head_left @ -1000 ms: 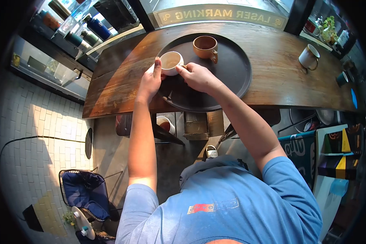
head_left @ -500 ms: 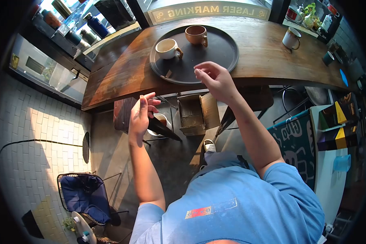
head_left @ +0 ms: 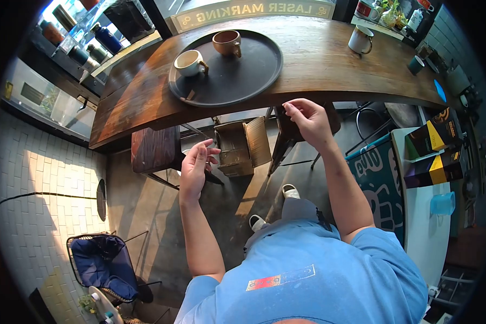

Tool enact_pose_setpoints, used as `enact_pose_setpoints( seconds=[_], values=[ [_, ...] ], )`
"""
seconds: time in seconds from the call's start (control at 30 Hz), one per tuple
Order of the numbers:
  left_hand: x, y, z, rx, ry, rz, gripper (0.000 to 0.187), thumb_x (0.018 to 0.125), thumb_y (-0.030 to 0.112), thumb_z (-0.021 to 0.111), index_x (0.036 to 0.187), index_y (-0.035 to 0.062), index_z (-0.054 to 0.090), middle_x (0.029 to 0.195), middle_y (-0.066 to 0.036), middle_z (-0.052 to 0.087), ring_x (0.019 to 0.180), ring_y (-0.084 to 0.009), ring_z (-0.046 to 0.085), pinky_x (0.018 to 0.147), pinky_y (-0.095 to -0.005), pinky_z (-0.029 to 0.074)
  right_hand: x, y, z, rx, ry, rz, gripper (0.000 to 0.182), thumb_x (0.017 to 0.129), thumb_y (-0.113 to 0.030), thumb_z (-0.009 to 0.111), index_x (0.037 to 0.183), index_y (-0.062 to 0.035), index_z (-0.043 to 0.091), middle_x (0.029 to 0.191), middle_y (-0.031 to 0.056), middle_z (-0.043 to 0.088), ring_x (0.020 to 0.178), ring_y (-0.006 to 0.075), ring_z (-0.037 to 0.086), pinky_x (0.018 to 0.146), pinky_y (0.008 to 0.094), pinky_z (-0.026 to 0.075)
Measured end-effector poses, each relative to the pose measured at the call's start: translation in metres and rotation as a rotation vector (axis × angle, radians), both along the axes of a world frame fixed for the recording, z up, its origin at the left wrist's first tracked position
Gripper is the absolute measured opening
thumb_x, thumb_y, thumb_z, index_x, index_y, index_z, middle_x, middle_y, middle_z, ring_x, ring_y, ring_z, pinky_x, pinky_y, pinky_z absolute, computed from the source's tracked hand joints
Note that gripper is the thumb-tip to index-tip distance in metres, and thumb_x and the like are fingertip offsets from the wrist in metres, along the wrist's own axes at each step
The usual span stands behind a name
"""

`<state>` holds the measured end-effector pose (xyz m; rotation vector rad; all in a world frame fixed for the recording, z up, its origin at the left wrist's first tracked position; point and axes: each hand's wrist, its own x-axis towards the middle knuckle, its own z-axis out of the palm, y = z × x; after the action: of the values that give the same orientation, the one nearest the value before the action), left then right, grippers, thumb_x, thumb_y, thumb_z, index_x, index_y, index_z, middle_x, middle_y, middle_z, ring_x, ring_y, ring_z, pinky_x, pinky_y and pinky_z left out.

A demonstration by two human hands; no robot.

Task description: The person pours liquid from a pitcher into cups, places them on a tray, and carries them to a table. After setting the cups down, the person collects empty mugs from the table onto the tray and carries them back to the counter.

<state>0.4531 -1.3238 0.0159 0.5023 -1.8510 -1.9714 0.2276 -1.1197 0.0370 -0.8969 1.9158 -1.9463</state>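
Note:
In the head view, my left hand [head_left: 196, 170] is raised over the floor in front of the table, fingers loosely bent and apart, with nothing visible in it. My right hand [head_left: 311, 122] hovers just off the table's front edge, thumb and fingertips drawn together; whether anything small is between them I cannot make out. A round black tray [head_left: 243, 81] lies on the wooden table. On it stand a cream cup [head_left: 187, 65] and a brown cup [head_left: 225, 44], both upright, plus a small brown piece [head_left: 189, 96] near the front rim. Neither hand touches the tray.
A white mug [head_left: 358, 40] and a small dark cup [head_left: 415, 65] stand on the table's right side. Below are an open cardboard box [head_left: 234, 156], a wooden stool [head_left: 155, 150] and another stool [head_left: 292, 129]. A white side table [head_left: 424, 227] with boxes is at right.
My right hand has drawn back from above the tray to in front of the table edge. My left hand is slightly lower and further right. The view has shifted; both feet now show.

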Motion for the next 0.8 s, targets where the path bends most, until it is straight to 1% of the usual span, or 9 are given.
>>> enact_pose_setpoints(
  seconds=[0.23, 0.3, 0.33, 0.43, 0.53, 0.57, 0.67, 0.7, 0.8],
  values=[
    [-0.073, 0.050, 0.005, 0.013, 0.012, 0.041, 0.043, 0.097, 0.037, 0.047, 0.119, 0.0001, 0.054, 0.095, -0.006, 0.064, 0.078, -0.0082, 0.056, 0.066, -0.0207, 0.042, -0.137, 0.069, 0.012, 0.054, 0.243, -0.473, 0.022, 0.085, -0.022, 0.066, 0.097, -0.0037, 0.067, 0.074, 0.0042, 0.065, 0.063, 0.0088, 0.056, 0.058, 0.0239, 0.046],
    [-0.102, 0.069, 0.006, 0.024, -0.009, 0.072, 0.041, 0.097, 0.034, 0.047, 0.119, 0.0003, 0.054, 0.096, -0.006, 0.063, 0.079, -0.0079, 0.055, 0.067, -0.0208, 0.042, -0.192, 0.087, 0.017, 0.138, 0.244, -0.723, 0.037, 0.081, -0.032, 0.069, 0.105, -0.0042, 0.063, 0.089, 0.0108, 0.064, 0.073, 0.0170, 0.061, 0.067, 0.0309, 0.049],
    [-0.117, 0.081, 0.009, 0.022, -0.020, 0.082, 0.041, 0.097, 0.034, 0.047, 0.119, 0.0003, 0.054, 0.096, -0.006, 0.063, 0.079, -0.0079, 0.055, 0.067, -0.0208, 0.042, -0.221, 0.095, 0.015, 0.140, 0.234, -0.712, 0.037, 0.081, -0.032, 0.069, 0.105, -0.0042, 0.063, 0.089, 0.0108, 0.064, 0.073, 0.0170, 0.061, 0.067, 0.0309, 0.049],
    [-0.160, 0.120, 0.018, 0.063, -0.001, 0.041, 0.039, 0.097, 0.032, 0.050, 0.121, 0.0015, 0.053, 0.099, -0.006, 0.063, 0.082, -0.0090, 0.056, 0.069, -0.0209, 0.043, -0.296, 0.109, 0.010, 0.400, 0.322, -0.904, 0.059, 0.073, -0.048, 0.071, 0.107, -0.0018, 0.058, 0.115, 0.0193, 0.052, 0.099, 0.0326, 0.057, 0.087, 0.0412, 0.046],
    [-0.186, 0.148, 0.029, 0.038, -0.051, -0.041, 0.038, 0.096, 0.029, 0.051, 0.123, 0.0014, 0.052, 0.101, -0.007, 0.062, 0.084, -0.0099, 0.057, 0.071, -0.0216, 0.043, -0.333, 0.108, 0.012, 0.471, 0.224, -0.747, 0.057, 0.072, -0.048, 0.073, 0.101, -0.0011, 0.060, 0.110, 0.0189, 0.055, 0.095, 0.0322, 0.058, 0.085, 0.0392, 0.046],
    [-0.190, 0.154, 0.032, 0.004, -0.061, -0.051, 0.037, 0.097, 0.026, 0.050, 0.124, 0.0011, 0.051, 0.102, -0.007, 0.062, 0.086, -0.0105, 0.057, 0.072, -0.0224, 0.043, -0.343, 0.103, 0.004, 0.413, 0.213, -0.707, 0.051, 0.070, -0.043, 0.077, 0.093, -0.0004, 0.062, 0.098, 0.0150, 0.060, 0.089, 0.0282, 0.061, 0.080, 0.0364, 0.048],
    [-0.196, 0.165, 0.036, 0.001, -0.058, 0.016, 0.037, 0.096, 0.025, 0.051, 0.124, 0.0006, 0.051, 0.102, -0.007, 0.062, 0.087, -0.0108, 0.056, 0.073, -0.0227, 0.043, -0.340, 0.093, 0.010, 0.262, 0.075, -0.590, 0.045, 0.067, -0.037, 0.080, 0.088, -0.0006, 0.063, 0.082, 0.0094, 0.063, 0.079, 0.0220, 0.062, 0.075, 0.0332, 0.049],
    [-0.196, 0.166, 0.035, 0.011, -0.061, 0.035, 0.037, 0.096, 0.024, 0.051, 0.124, 0.0003, 0.051, 0.102, -0.007, 0.062, 0.087, -0.0108, 0.056, 0.074, -0.0229, 0.043, -0.341, 0.090, 0.007, 0.212, 0.134, -0.627, 0.040, 0.068, -0.029, 0.081, 0.091, -0.0012, 0.064, 0.078, 0.0061, 0.065, 0.073, 0.0151, 0.061, 0.070, 0.0292, 0.048],
    [-0.196, 0.174, 0.036, 0.000, -0.115, 0.100, 0.037, 0.096, 0.025, 0.051, 0.124, 0.0002, 0.051, 0.102, -0.007, 0.062, 0.086, -0.0106, 0.056, 0.073, -0.0228, 0.043, -0.343, 0.087, 0.004, 0.182, 0.106, -0.636, 0.036, 0.070, -0.023, 0.080, 0.096, -0.0024, 0.065, 0.080, 0.0072, 0.067, 0.070, 0.0125, 0.058, 0.068, 0.0270, 0.047]
  ],
)
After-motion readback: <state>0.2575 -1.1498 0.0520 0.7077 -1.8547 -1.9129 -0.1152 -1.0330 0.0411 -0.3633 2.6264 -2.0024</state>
